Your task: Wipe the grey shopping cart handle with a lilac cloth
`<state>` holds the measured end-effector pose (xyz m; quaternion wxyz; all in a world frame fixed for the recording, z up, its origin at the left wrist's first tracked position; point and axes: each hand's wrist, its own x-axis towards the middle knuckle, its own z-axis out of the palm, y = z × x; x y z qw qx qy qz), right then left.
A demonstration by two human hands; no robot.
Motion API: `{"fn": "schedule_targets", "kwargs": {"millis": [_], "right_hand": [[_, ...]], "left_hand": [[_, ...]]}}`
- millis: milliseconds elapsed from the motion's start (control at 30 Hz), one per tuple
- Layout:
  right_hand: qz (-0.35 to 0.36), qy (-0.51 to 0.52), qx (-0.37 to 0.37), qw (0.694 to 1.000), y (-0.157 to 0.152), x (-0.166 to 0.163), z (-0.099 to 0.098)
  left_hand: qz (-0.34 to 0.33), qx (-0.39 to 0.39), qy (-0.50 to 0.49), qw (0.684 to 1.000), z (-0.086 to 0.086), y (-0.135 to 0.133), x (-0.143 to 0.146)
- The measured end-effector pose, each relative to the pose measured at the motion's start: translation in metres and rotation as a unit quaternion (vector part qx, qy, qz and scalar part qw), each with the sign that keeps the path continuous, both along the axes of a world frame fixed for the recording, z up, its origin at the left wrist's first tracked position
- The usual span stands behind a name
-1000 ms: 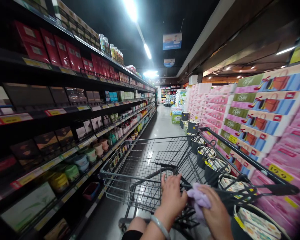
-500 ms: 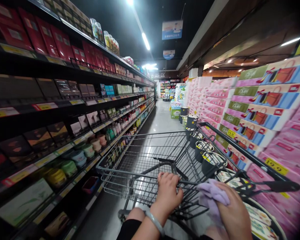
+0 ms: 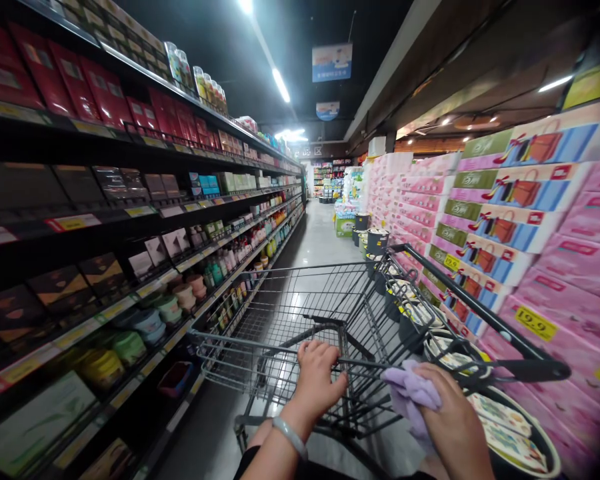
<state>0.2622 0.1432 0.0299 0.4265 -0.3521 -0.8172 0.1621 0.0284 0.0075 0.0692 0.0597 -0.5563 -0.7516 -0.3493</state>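
The shelves (image 3: 130,313) stand near the cart (image 3: 300,293)'s left side. The left hand (image 3: 320,377) curls around its rear wire rail. Beside it, the right hand (image 3: 455,427) clamps a purple cloth (image 3: 410,393) against the handle. The cloth-padded grip could slip, and the cart's right edge could clip the floor buckets (image 3: 377,239).

the cart (image 3: 300,307) stands in the aisle. the left hand (image 3: 317,373) grips the cart's near end, and the right hand (image 3: 450,420) lies to the right of it on the same end, with the cloth (image 3: 410,397) under its fingers. the shelves (image 3: 130,220) run along the cart's left side, and the stacked packs (image 3: 530,220) rise along its right. the tubs (image 3: 377,240) sit on the floor right of the cart and ahead of it, at the foot of the packs. the sign (image 3: 331,62) hangs above and beyond the cart.
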Motion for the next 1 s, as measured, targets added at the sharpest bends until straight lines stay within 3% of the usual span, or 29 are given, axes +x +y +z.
{"fn": "schedule_targets", "kwargs": {"millis": [233, 333, 400, 467, 567, 633, 667, 700, 767, 833, 867, 933, 1000], "right_hand": [[0.021, 0.043, -0.031, 0.998, -0.030, -0.004, 0.006], [0.042, 0.107, -0.060, 0.992, -0.053, -0.024, 0.015], [0.058, 0.154, -0.122, 0.979, -0.068, -0.046, 0.022], [0.087, 0.207, -0.242, 0.944, -0.080, -0.068, 0.029], [0.150, 0.285, -0.425, 0.846, -0.092, -0.086, 0.040], [0.190, 0.307, -0.472, 0.804, -0.093, -0.084, 0.049], [0.211, 0.294, -0.471, 0.804, -0.091, -0.079, 0.053], [0.223, 0.264, -0.455, 0.821, -0.087, -0.072, 0.059], [0.209, 0.154, -0.368, 0.893, -0.075, -0.057, 0.069], [0.133, 0.035, -0.200, 0.970, -0.061, -0.043, 0.078], [0.090, -0.014, -0.103, 0.991, -0.054, -0.039, 0.080], [0.038, -0.100, 0.048, 0.993, -0.043, -0.036, 0.080], [0.021, -0.197, 0.101, 0.975, -0.037, -0.039, 0.073]], "left_hand": [[-0.038, -0.021, -0.007, 0.999, 0.003, -0.026, -0.016], [-0.083, -0.023, -0.023, 0.996, 0.002, -0.040, -0.012], [-0.122, -0.017, -0.024, 0.992, -0.002, -0.047, -0.002], [-0.170, -0.014, -0.019, 0.985, -0.009, -0.049, 0.013], [-0.194, -0.014, -0.030, 0.981, -0.016, -0.042, 0.031], [-0.163, 0.006, -0.044, 0.986, -0.012, -0.032, 0.036], [-0.150, 0.019, -0.052, 0.987, -0.008, -0.027, 0.036], [-0.141, 0.035, -0.063, 0.987, -0.002, -0.022, 0.034], [-0.122, 0.063, -0.084, 0.987, 0.010, -0.017, 0.027], [-0.085, 0.081, -0.090, 0.989, 0.020, -0.015, 0.018], [-0.069, 0.085, -0.080, 0.991, 0.022, -0.014, 0.015], [-0.066, 0.082, -0.045, 0.993, 0.023, -0.013, 0.013], [-0.090, 0.079, -0.011, 0.993, 0.020, -0.010, 0.018]]}}
